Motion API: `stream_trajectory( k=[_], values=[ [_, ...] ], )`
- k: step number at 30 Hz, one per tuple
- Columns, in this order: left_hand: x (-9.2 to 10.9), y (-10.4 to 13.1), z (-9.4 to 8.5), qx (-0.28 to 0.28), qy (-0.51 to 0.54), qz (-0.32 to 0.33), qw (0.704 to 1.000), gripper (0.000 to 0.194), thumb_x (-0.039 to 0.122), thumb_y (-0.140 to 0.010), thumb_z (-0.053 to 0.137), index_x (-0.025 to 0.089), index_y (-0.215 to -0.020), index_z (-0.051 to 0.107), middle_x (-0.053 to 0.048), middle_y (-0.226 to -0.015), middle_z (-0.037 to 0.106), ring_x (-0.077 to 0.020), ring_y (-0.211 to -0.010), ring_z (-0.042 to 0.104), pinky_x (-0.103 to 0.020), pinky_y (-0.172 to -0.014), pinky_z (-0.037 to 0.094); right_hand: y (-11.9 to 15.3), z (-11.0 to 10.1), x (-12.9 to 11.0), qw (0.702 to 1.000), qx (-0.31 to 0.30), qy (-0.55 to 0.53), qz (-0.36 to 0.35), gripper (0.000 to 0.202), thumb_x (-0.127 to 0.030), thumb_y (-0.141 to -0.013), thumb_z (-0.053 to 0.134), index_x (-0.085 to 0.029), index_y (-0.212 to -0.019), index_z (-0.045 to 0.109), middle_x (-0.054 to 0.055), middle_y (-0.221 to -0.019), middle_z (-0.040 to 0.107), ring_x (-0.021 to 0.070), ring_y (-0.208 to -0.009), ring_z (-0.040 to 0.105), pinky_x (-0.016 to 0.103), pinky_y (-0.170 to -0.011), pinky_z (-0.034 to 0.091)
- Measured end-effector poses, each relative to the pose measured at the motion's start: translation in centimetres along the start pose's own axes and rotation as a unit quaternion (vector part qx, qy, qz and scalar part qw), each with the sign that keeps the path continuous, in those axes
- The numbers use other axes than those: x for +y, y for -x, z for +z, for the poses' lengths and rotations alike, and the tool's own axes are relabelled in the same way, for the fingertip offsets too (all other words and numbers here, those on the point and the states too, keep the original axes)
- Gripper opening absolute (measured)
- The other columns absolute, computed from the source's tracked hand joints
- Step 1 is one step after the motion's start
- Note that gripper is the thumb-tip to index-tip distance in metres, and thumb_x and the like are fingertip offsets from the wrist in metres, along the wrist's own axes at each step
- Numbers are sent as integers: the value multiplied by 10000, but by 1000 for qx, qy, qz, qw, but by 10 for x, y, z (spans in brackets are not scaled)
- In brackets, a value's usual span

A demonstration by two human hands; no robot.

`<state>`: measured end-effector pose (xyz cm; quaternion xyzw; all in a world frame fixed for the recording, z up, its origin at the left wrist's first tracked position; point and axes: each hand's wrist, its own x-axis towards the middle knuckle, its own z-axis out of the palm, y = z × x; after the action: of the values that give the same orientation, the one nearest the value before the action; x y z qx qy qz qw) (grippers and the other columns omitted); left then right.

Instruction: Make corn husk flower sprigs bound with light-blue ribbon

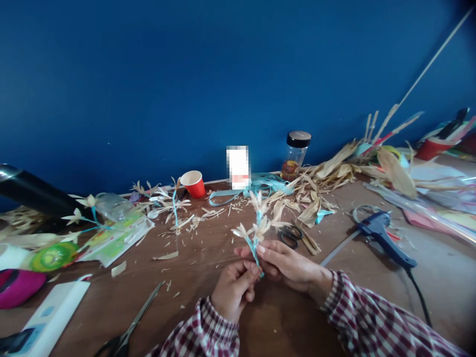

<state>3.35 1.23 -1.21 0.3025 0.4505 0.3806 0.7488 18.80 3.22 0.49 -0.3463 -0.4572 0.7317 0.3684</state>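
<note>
Partway, seemingly: husk sprig (256,225), several blooms on its blue-wrapped stem, held above the tabletop (208,267), left hand (233,290) and right hand (288,265) fingers clamped on its base; finished sprigs (163,198) lay left, loose husks (320,193) remained.

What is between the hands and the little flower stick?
Nothing visible. Both the left hand and the right hand already pinch the flower stick at its blue-wrapped stem, holding it above the table.
</note>
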Motion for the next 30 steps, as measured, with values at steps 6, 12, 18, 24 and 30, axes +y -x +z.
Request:
stream_trajectory(
  k=[6, 12, 18, 24, 30],
  values=[
    [5, 6, 1, 95, -196, 151, 964, 340, 466, -682, 702, 138, -631, 633, 45, -426, 463, -57, -367, 404, -182, -389, 284, -10, -1, 9, 986, 96, 129, -50, 342, -418, -623, 787, -154, -700, 584, -38, -606, 529, 79, -532, 420, 209, -487, 308],
    [4, 4, 1, 69, -182, 97, 976, 358, 482, -640, 723, 136, -621, 631, 52, -423, 450, -54, -342, 375, -189, -365, 261, -9, -1, 5, 984, 125, 126, -28, 334, -436, -633, 767, -145, -584, 611, -29, -541, 537, 88, -517, 426, 227, -506, 313],
    [6, 3, -1, 8, -7, -46, 999, 419, 454, -499, 819, 120, -598, 587, 43, -517, 501, 6, -366, 276, -139, -337, 139, -4, 2, -8, 990, 70, 112, -56, 299, -437, -697, 717, -144, -644, 682, 29, -713, 658, 153, -701, 568, 268, -649, 434],
    [13, 4, 0, -26, 46, -100, 994, 420, 390, -453, 860, 116, -620, 590, 31, -564, 533, 19, -380, 302, -115, -339, 133, -2, 3, -5, 1000, 16, 9, -26, 308, -449, -757, 668, -145, -794, 702, 13, -673, 642, 112, -590, 551, 228, -560, 419],
    [10, 8, 3, -67, 89, -98, 989, 413, 347, -464, 872, 159, -709, 598, 56, -552, 514, 5, -385, 324, -110, -343, 168, 1, 3, 0, 992, -60, -111, 0, 326, -445, -803, 633, -127, -828, 698, -72, -500, 434, 29, -421, 245, 173, -423, 236]
  ],
)
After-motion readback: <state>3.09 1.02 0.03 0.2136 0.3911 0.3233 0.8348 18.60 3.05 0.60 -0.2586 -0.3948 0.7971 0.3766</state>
